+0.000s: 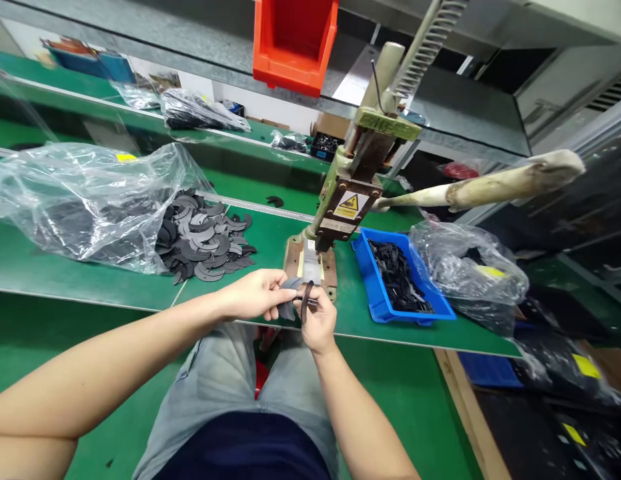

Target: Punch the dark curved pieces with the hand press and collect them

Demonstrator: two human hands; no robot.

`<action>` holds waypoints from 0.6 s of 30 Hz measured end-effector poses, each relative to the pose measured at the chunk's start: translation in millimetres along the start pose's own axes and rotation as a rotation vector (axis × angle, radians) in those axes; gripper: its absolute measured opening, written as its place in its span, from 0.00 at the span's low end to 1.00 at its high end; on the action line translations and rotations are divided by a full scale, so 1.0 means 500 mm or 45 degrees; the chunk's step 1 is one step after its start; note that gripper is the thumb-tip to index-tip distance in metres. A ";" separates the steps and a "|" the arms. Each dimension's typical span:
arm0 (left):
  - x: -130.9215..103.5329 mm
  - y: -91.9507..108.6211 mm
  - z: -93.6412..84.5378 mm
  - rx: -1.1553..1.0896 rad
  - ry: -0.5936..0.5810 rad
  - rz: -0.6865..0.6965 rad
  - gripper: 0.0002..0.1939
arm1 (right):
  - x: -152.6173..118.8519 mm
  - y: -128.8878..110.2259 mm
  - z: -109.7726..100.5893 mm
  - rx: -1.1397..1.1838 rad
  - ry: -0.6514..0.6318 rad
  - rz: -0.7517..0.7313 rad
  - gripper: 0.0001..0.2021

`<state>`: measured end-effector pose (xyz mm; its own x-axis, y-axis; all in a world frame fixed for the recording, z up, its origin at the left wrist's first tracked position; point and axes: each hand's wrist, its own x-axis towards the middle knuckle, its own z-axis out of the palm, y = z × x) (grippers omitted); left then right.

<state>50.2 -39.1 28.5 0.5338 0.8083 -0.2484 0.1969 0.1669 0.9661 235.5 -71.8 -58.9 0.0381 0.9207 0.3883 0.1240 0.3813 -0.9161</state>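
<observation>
My left hand (260,293) pinches dark grey crescent-shaped pieces (288,308), apparently a small stack, at the front edge of the bench. Close beside it, my right hand (320,323) has its fingers closed on a black curved strip (305,304). The two parts meet or overlap between my hands; whether they are joined I cannot tell. Just beyond my fingers stands a hand press (346,200) on a rusty base plate (292,257), with a pale metal block under its ram. A heap of loose grey crescents (205,243) spreads to the left, spilling from a clear plastic bag (90,200).
Right of the press, a blue tray (375,310) holds many black strips, with another plastic bag (470,280) against it. The press lever (490,187) juts out to the right. Overhead, an orange bin (295,73) sits at the edge of a metal shelf (155,40).
</observation>
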 end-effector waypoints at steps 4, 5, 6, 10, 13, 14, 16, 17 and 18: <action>0.009 0.009 -0.002 -0.041 -0.108 -0.112 0.25 | -0.016 0.000 -0.007 -0.047 -0.020 -0.028 0.09; 0.014 0.010 -0.003 -0.033 -0.124 -0.132 0.25 | -0.017 0.000 -0.009 -0.070 -0.024 -0.039 0.08; 0.019 0.009 -0.004 -0.015 -0.132 -0.146 0.25 | -0.018 0.000 -0.012 -0.097 -0.025 -0.051 0.07; 0.037 -0.002 -0.020 0.092 -0.104 -0.141 0.24 | -0.009 -0.007 -0.028 -0.251 -0.075 -0.118 0.07; 0.037 -0.013 -0.034 0.157 -0.075 -0.099 0.24 | -0.001 -0.015 -0.044 -0.367 -0.138 -0.197 0.08; 0.033 -0.015 -0.036 0.196 -0.035 -0.061 0.23 | 0.000 -0.016 -0.048 -0.398 -0.154 -0.223 0.07; 0.022 -0.016 -0.033 0.337 0.143 0.079 0.21 | 0.001 -0.018 -0.054 -0.448 -0.174 -0.273 0.06; 0.015 -0.015 -0.029 0.438 0.249 0.176 0.19 | 0.000 -0.017 -0.056 -0.468 -0.179 -0.296 0.06; 0.009 -0.014 -0.023 0.547 0.335 0.280 0.18 | 0.000 -0.016 -0.057 -0.486 -0.181 -0.318 0.06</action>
<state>41.6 -30.0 21.5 0.3873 0.9213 0.0354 0.4514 -0.2230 0.8640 262.7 -77.4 -48.7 -0.1723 0.8172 0.5500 0.4688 0.5591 -0.6839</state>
